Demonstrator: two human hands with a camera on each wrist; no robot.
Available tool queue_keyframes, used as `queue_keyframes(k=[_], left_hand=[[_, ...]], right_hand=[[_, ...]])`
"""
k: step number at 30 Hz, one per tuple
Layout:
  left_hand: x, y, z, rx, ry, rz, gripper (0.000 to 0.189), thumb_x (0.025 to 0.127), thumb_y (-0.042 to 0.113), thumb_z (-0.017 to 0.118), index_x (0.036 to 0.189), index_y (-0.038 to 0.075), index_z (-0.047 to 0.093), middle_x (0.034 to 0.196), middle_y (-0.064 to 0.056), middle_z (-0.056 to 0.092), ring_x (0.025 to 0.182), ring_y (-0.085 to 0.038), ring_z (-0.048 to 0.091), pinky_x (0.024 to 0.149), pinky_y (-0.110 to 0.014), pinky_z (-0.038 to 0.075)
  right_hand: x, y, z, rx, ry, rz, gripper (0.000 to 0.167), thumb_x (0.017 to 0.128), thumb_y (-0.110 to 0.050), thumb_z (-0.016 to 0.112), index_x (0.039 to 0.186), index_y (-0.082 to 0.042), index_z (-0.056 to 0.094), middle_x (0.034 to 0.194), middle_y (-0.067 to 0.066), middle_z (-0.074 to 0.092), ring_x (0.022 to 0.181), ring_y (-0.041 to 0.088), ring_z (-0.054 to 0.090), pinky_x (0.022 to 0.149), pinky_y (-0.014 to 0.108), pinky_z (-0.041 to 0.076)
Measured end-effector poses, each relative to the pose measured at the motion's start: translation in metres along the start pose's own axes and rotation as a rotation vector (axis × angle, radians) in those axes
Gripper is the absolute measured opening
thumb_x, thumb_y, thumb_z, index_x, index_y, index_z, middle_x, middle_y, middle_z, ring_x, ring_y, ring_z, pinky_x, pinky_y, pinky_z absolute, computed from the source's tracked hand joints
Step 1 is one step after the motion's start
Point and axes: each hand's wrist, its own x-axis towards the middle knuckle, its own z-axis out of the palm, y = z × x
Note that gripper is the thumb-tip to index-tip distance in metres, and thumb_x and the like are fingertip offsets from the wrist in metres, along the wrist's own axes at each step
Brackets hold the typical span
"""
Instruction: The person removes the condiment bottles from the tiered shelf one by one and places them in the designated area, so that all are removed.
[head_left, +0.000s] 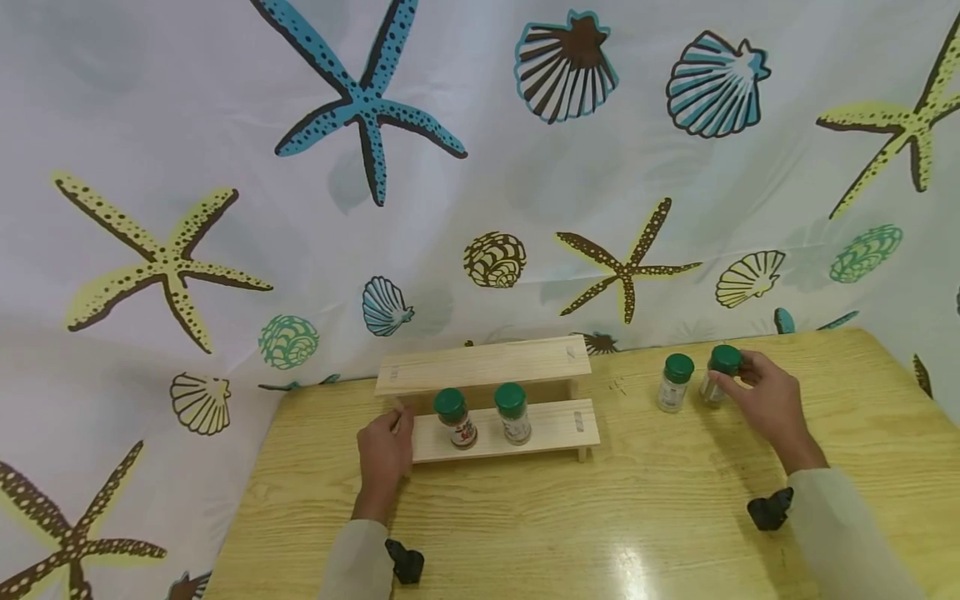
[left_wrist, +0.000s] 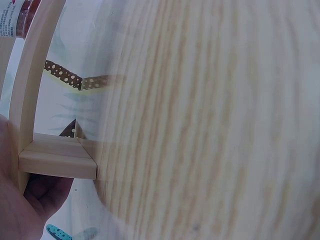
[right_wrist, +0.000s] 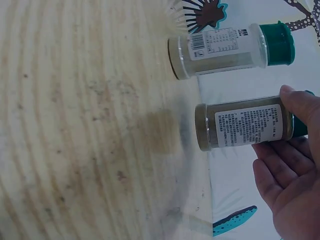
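Observation:
My right hand (head_left: 772, 400) pinches a spice jar (right_wrist: 245, 125) near its green cap, thumb on one side and fingers on the other. That jar has a white printed label and brownish contents, and its base is close over the table. Just left of it stands a second green-capped spice jar (head_left: 672, 385). At the left end of a two-tier wooden shelf rack (head_left: 483, 367), my left hand (head_left: 385, 450) grips the end of the lower tier, its fingers partly hidden behind the wood (left_wrist: 57, 157). Two more spice jars, one with reddish contents (head_left: 456, 419) and one paler (head_left: 513, 414), stand on the lower tier.
The rack stands on a wood-grain table (head_left: 525, 517), near its back edge. Behind the table hangs a white cloth (head_left: 480, 183) printed with starfish and shells. A black wrist device (head_left: 405, 562) sits beside my left sleeve, another (head_left: 770, 509) beside the right.

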Motion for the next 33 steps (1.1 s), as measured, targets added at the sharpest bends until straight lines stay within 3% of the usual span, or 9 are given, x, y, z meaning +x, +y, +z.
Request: queue_keyframes(k=[13,22,29,33], left_hand=[[0.0007,-0.0008,-0.0007,-0.009,-0.008,-0.014,0.042,0.099,0.035,0.048,0.115,0.001,0.067,0.112,-0.019,0.068,0.102,-0.034,0.065,0.086,-0.049,0.051],[0.0014,-0.0018,-0.0005,-0.012,0.002,-0.001,0.041,0.099,0.034,0.048,0.112,0.001,0.069,0.11,-0.02,0.068,0.099,-0.033,0.066,0.086,-0.049,0.051],[0.0001,-0.0008,-0.0009,-0.005,0.011,0.006,0.04,0.099,0.034,0.048,0.105,0.003,0.072,0.097,-0.018,0.071,0.07,-0.021,0.058,0.075,-0.043,0.052],[-0.0002,-0.0016,-0.002,-0.015,-0.002,0.01,0.042,0.099,0.036,0.047,0.11,0.002,0.07,0.105,-0.02,0.07,0.082,-0.026,0.064,0.08,-0.046,0.052]], right_hand=[[-0.0027,0.0086,0.0076,0.027,0.001,-0.01,0.052,0.093,-0.035,0.06,0.127,0.003,0.05,0.122,0.028,0.057,0.113,0.044,0.055,0.094,0.054,0.044],[-0.0017,0.0099,0.0096,0.033,-0.006,0.014,0.057,0.093,-0.038,0.059,0.13,0.004,0.048,0.123,0.029,0.056,0.115,0.045,0.053,0.095,0.055,0.044],[-0.0014,0.0098,0.0098,0.032,-0.021,0.039,0.061,0.092,-0.039,0.059,0.132,0.005,0.046,0.125,0.03,0.054,0.116,0.046,0.052,0.095,0.055,0.043],[-0.0012,0.008,0.0099,0.019,-0.024,0.057,0.061,0.092,-0.039,0.06,0.132,0.005,0.046,0.124,0.03,0.055,0.116,0.046,0.052,0.096,0.056,0.042]])
